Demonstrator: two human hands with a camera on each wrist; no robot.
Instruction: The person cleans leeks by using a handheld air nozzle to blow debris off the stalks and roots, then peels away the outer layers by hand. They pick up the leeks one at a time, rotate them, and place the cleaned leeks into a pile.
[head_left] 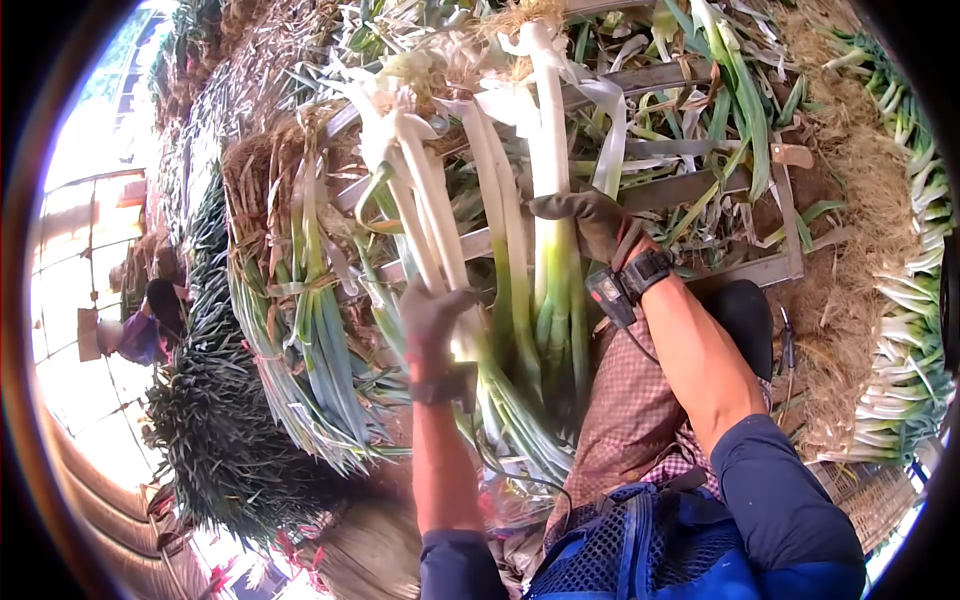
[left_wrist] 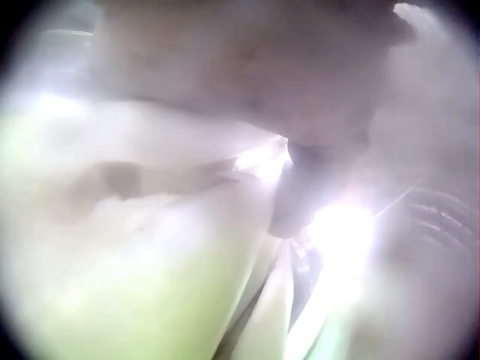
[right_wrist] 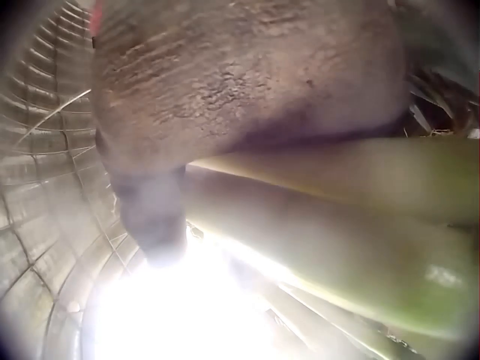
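Observation:
Gloved in grey, the left hand [head_left: 435, 325] grips long white leeks [head_left: 435, 215], whose green leaves hang below it. The right hand [head_left: 590, 220] curls round another thick leek [head_left: 550, 140] where white turns green. Between the hands stands a further pair of pale stalks [head_left: 492, 170]. In the left wrist view the glove [left_wrist: 240, 67] lies over a blurred, pale green stalk [left_wrist: 172, 277]. The right wrist view has the dark glove [right_wrist: 247, 82] across green-white stalks [right_wrist: 337, 225], thumb pointing down; glare hides part of both wrist views.
A wooden-handled knife [head_left: 790, 155] lies on the metal frame [head_left: 745, 270] at the right. Tied leeks [head_left: 330, 340] lie left, beside a dark green leafy pile [head_left: 240, 440]. More leeks [head_left: 890, 375] line the far right. Another person [head_left: 145, 335] is at the far left.

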